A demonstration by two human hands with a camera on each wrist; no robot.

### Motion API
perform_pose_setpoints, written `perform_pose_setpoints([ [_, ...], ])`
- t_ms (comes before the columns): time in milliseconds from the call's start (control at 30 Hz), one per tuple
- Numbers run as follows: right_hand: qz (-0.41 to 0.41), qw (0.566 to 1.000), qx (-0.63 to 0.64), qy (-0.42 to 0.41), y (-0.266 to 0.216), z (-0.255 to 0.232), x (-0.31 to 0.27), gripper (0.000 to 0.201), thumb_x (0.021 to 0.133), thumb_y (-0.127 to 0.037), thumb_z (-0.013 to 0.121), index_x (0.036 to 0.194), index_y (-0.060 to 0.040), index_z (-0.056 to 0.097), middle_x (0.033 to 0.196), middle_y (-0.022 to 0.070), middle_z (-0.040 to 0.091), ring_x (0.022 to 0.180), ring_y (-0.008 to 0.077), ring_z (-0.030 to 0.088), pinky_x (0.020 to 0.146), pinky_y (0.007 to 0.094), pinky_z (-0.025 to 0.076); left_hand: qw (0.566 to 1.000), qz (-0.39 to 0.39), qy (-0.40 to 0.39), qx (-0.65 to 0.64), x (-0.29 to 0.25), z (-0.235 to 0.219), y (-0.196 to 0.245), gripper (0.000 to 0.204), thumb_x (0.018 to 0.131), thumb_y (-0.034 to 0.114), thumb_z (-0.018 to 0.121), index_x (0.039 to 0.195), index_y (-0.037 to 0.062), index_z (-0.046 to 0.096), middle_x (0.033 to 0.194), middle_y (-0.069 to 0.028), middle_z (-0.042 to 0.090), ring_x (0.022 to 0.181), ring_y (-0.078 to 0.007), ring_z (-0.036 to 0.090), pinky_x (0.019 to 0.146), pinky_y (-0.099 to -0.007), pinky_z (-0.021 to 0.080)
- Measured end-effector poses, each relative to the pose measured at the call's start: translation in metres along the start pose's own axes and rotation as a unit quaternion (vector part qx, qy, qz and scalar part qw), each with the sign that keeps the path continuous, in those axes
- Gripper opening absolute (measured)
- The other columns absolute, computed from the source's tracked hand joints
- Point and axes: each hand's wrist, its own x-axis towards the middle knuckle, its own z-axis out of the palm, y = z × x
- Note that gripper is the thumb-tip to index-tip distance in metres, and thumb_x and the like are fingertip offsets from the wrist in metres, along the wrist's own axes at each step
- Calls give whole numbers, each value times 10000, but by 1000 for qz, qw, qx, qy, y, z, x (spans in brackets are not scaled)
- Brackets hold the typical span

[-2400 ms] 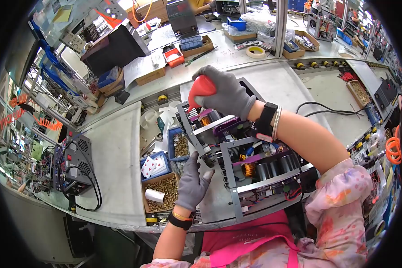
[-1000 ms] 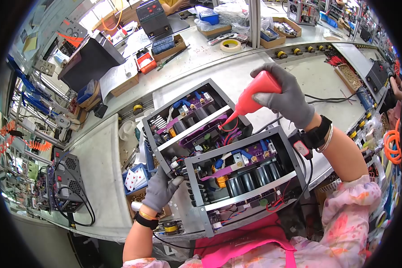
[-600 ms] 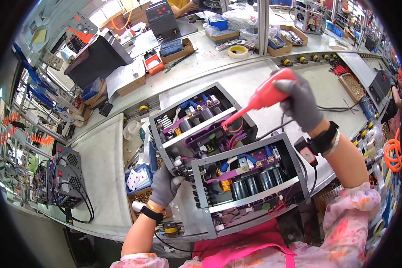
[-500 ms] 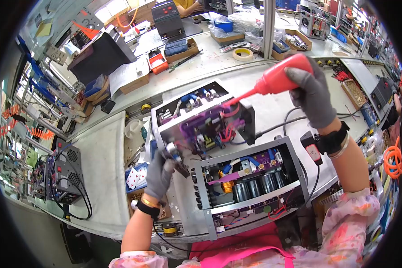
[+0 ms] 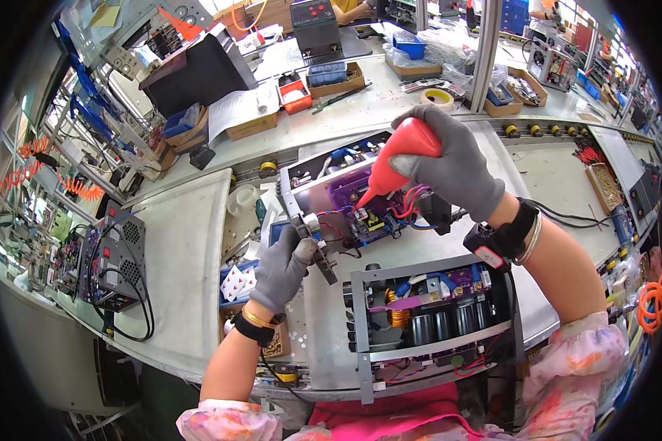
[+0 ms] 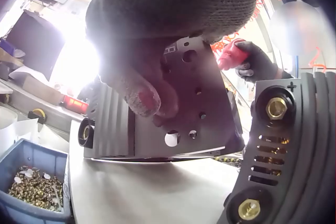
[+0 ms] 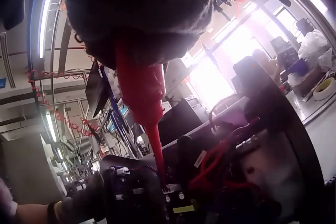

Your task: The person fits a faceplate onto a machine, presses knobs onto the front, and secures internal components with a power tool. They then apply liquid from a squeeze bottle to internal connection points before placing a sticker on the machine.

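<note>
My right hand [image 5: 434, 165], in a grey glove, grips a red squeeze bottle [image 5: 401, 154] with its thin nozzle [image 7: 147, 113] pointing down at the purple circuit board and red wires [image 7: 210, 166] inside an open metal unit [image 5: 324, 195]. That unit is tipped up on its side. My gloved left hand [image 5: 294, 253] grips the unit's front end, and its fingers [image 6: 142, 95] curl over the grey perforated panel [image 6: 202, 106]. A second open unit [image 5: 430, 316] lies flat nearer to me, its black front with brass terminals [image 6: 286, 145] beside my left hand.
Blue bins of brass screws [image 6: 31, 182] and a tray of playing cards [image 5: 239, 283] sit left of the units. A black boxed machine [image 5: 114, 261] with cables stands far left. A tape roll [image 5: 440, 97], cardboard boxes and a red tray [image 5: 294, 92] line the back bench.
My left hand has tipped the far unit up onto its side. The red bottle came in from the upper right, and its nozzle now points down into that unit.
</note>
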Motion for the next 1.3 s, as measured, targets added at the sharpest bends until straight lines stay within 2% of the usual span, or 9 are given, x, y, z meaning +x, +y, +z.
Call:
perform_pose_setpoints([
  [133,3,1000,-18,-13,-1,0,1,421,712,-119,721,1088,-21,560,934,62,602,854,123,592,778,280,504,1000,-14,-22,-9,-3,-2,4,544,928,539,443,1092,36,566,761,-103,624,686,-213,602,678,-353,472],
  [267,-1,1000,-20,-1,-6,-3,-2,425,701,-106,714,1089,-20,561,940,62,603,857,124,592,793,283,498,998,-25,-42,-40,-3,-2,2,562,930,520,446,1194,26,501,900,-175,660,806,-331,641,717,-399,473],
  [367,-30,999,-29,5,-2,-4,-3,431,678,-167,720,1055,-15,578,896,116,624,795,187,628,753,318,514,998,-25,-53,-33,-3,-3,2,573,930,521,445,1213,22,470,932,-204,655,858,-379,635,723,-418,470],
  [667,-63,995,75,36,-40,1,12,423,691,-129,694,1081,-17,572,951,47,586,863,119,569,794,280,481,998,3,-55,-20,-5,-1,-1,553,931,518,446,1186,29,470,930,-209,655,873,-393,630,716,-429,474],
  [800,-85,995,52,15,-37,31,18,431,681,-143,706,1071,-19,571,943,52,582,852,121,572,790,285,482,998,54,-40,17,-3,-3,3,554,928,523,451,1185,33,471,919,-201,658,860,-390,633,700,-427,478],
  [933,-55,998,8,-22,-35,38,20,429,681,-144,708,1068,-20,571,935,58,587,856,124,577,791,292,486,998,20,-54,9,-5,-4,4,574,925,545,439,1175,30,467,890,-193,658,838,-390,634,678,-428,478],
  [1033,-117,993,12,27,-29,40,21,458,649,-215,720,1033,-10,575,854,163,641,771,268,657,724,358,532,998,9,-60,6,-5,-3,0,592,923,562,425,1174,27,462,872,-198,653,821,-393,631,667,-434,473],
  [1133,-111,993,17,31,-31,39,18,460,649,-211,717,1038,-12,572,861,154,635,775,259,654,726,353,531,998,2,-68,-3,-5,-2,-3,608,922,576,413,1175,25,458,857,-203,648,807,-396,629,660,-439,468],
  [1300,-57,997,45,2,-34,34,15,444,667,-157,715,1068,-27,574,934,60,599,853,125,585,781,297,499,998,15,-53,-19,-3,1,-9,619,920,582,411,1184,24,454,850,-201,645,801,-398,627,661,-435,467],
])
